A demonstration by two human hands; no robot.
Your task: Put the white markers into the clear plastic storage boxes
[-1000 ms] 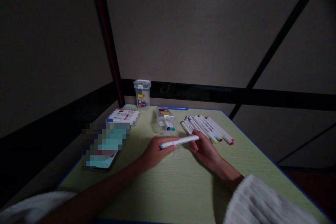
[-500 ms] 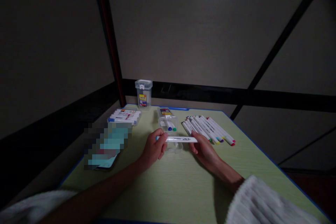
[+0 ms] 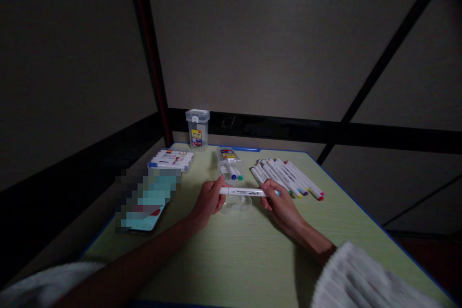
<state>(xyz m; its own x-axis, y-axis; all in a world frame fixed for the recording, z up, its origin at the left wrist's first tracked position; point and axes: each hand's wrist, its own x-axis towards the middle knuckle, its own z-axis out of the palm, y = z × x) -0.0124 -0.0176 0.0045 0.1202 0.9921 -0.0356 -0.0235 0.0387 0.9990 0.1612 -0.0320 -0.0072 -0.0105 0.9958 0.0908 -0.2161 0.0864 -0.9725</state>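
Observation:
A white marker [image 3: 241, 192] lies level between my two hands, above the middle of the table. My left hand [image 3: 208, 198] is closed on its left end, thumb on top. My right hand [image 3: 283, 204] pinches the other end, where a light blue tip pokes past the thumb. Just behind the marker lies a clear plastic case [image 3: 230, 162] on its side, with a blue-tipped and a green-tipped marker inside. Its clear lid [image 3: 236, 204] hangs open toward me, partly hidden under the held marker. Right of the case, several white markers [image 3: 276, 175] with coloured ends lie in a row.
An upright clear lidded box [image 3: 198, 130] stands at the back left. In front of it sits a flat case of white markers [image 3: 172, 160]. A blurred teal item [image 3: 149, 202] lies along the left edge. Walls rise behind and left of the table [image 3: 234, 260].
The marker's light blue end was at my left hand and now shows at my right hand. My left thumb has lifted to a more upright position, and my right thumb now presses over the marker.

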